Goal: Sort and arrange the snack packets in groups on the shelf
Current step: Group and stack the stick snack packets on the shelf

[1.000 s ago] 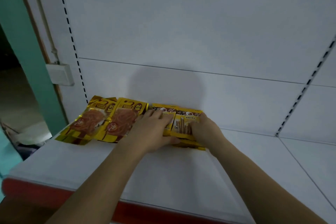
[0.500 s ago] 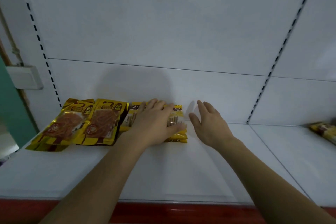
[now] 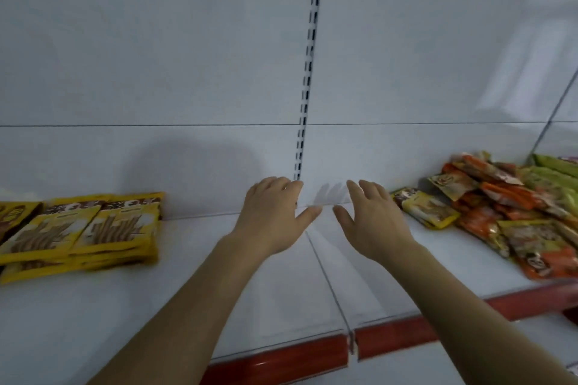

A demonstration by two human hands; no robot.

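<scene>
Two neat stacks of yellow wafer-stick packets (image 3: 84,228) lie side by side on the white shelf (image 3: 250,300) at the left. A loose heap of orange, yellow and green snack packets (image 3: 513,212) lies at the right end. My left hand (image 3: 272,216) and my right hand (image 3: 372,219) hover empty over the bare middle of the shelf, fingers straight and spread, palms down. Neither touches a packet. A single yellow packet (image 3: 428,208) lies at the heap's near-left edge, just right of my right hand.
A slotted upright (image 3: 308,72) runs down the white back panel above my hands. The seam between two shelf boards (image 3: 328,278) runs under them. A red price strip (image 3: 281,362) lines the shelf's front edge. A darker brown-and-gold packet (image 3: 12,216) shows at the far left.
Both hands have let go of the yellow wafer-stick packets and moved right to the middle of the shelf. The view has swung right, bringing the mixed heap into sight.
</scene>
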